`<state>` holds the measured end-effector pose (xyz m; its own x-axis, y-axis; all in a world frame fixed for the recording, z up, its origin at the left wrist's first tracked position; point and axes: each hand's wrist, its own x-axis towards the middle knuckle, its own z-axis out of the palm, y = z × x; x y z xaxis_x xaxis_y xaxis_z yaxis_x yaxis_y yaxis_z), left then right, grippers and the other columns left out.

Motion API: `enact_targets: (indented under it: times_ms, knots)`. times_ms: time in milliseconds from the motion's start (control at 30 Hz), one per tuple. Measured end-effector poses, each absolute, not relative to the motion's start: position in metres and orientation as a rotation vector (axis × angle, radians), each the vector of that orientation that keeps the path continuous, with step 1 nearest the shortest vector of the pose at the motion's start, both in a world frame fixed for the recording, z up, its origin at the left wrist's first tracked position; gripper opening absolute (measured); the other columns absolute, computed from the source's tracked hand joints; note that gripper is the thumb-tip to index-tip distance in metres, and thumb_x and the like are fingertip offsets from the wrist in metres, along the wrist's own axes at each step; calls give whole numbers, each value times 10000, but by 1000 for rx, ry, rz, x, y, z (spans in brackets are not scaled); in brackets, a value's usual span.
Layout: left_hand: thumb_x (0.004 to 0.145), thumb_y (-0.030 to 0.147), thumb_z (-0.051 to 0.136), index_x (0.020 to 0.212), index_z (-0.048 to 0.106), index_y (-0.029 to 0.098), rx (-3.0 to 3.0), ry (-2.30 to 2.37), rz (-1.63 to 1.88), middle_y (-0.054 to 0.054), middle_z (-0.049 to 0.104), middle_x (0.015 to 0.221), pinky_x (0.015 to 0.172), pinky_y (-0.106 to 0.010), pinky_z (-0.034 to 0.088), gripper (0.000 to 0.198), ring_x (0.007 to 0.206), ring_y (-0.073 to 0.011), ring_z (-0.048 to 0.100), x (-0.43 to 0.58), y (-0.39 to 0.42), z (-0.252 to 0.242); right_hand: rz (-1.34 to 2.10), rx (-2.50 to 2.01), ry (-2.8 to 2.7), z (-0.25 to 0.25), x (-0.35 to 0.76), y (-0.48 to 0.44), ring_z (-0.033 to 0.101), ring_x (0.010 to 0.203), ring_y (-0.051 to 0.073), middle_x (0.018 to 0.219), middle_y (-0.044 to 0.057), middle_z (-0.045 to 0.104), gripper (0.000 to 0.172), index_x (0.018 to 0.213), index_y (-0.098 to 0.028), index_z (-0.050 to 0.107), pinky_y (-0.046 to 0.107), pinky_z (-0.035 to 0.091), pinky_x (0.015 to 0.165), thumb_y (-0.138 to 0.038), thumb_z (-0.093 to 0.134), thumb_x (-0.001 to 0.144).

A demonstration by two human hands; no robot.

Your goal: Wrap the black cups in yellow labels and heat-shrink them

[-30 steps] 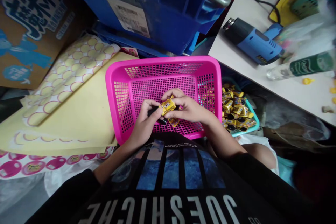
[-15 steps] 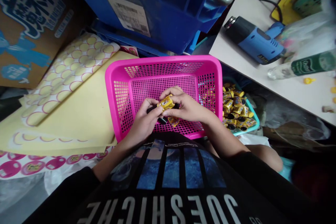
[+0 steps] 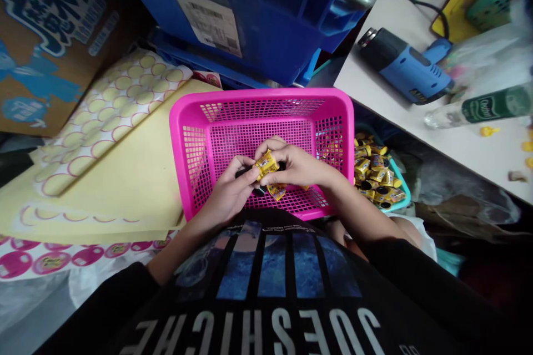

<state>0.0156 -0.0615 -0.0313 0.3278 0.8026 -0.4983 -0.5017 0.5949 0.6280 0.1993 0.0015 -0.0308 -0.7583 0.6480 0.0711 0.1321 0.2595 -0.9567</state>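
Note:
Both hands meet over a pink mesh basket [image 3: 261, 92], holding a small yellow printed piece [image 3: 266, 164] with dark parts beside it. My left hand [image 3: 234, 186] pinches it from the left, thumb on its near side. From the right, my right hand [image 3: 293, 163] closes its fingers round the other end. Below them in the basket lies another yellow printed piece [image 3: 276, 192], next to a black shiny item [image 3: 260, 191] partly hidden by the left hand. A bit of yellow also shows under my right wrist.
A turquoise basket [image 3: 405, 188] holds several yellow-and-black pieces at right. On the white table [image 3: 375, 86] lie a blue heat gun [image 3: 410, 66] and a bottle [image 3: 478, 105]. Blue crates [image 3: 266, 22] stand behind, sticker sheets [image 3: 108, 100] and a cardboard box [image 3: 45, 66] at left.
The held yellow piece has turned slightly between the fingers. A bit of yellow now shows under my right wrist. The view has shifted a little; both hands keep their hold.

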Motion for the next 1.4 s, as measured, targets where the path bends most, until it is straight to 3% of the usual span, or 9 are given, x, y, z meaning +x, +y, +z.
enact_targets:
  times_ms: [233, 633, 867, 1200, 1400]
  knots:
    - [696, 294, 805, 844, 566, 212, 399, 861, 863, 9, 573, 842, 641, -235, 445, 292, 735, -105, 541, 9, -59, -27, 1789, -576, -1946, -30, 202, 4, 533, 1005, 135, 1061, 34, 546, 119, 938, -185, 701, 318, 438, 921, -286, 668, 885]
    - [735, 240, 756, 856, 552, 207, 574, 931, 847, 31, 564, 782, 648, -238, 410, 239, 711, -103, 524, -3, -56, -26, 1533, -613, -2171, -21, 199, 4, 519, 1062, 165, 1086, 58, 586, 188, 950, -187, 689, 375, 389, 984, -295, 537, 966]
    - [718, 238, 767, 863, 551, 204, 471, 891, 854, 18, 587, 859, 728, -255, 448, 263, 820, -123, 578, 3, -59, -30, 1491, -643, -2189, -25, 196, 4, 504, 1035, 189, 1061, 33, 589, 188, 909, -207, 688, 381, 374, 961, -372, 726, 827]
    - [799, 334, 720, 943, 567, 226, 476, 896, 891, -17, 620, 918, 637, -247, 480, 236, 749, -120, 587, 1, -55, -31, 1516, -726, -2044, -36, 189, -5, 519, 1014, 172, 1043, 49, 539, 188, 959, -172, 619, 352, 426, 936, -324, 683, 868]
    - [799, 319, 723, 888, 559, 209, 375, 862, 914, -10, 617, 885, 619, -227, 460, 217, 726, -103, 578, 6, -58, -36, 1570, -687, -2015, -40, 190, -2, 528, 987, 158, 1016, 27, 540, 127, 874, -187, 669, 362, 417, 945, -311, 693, 862]
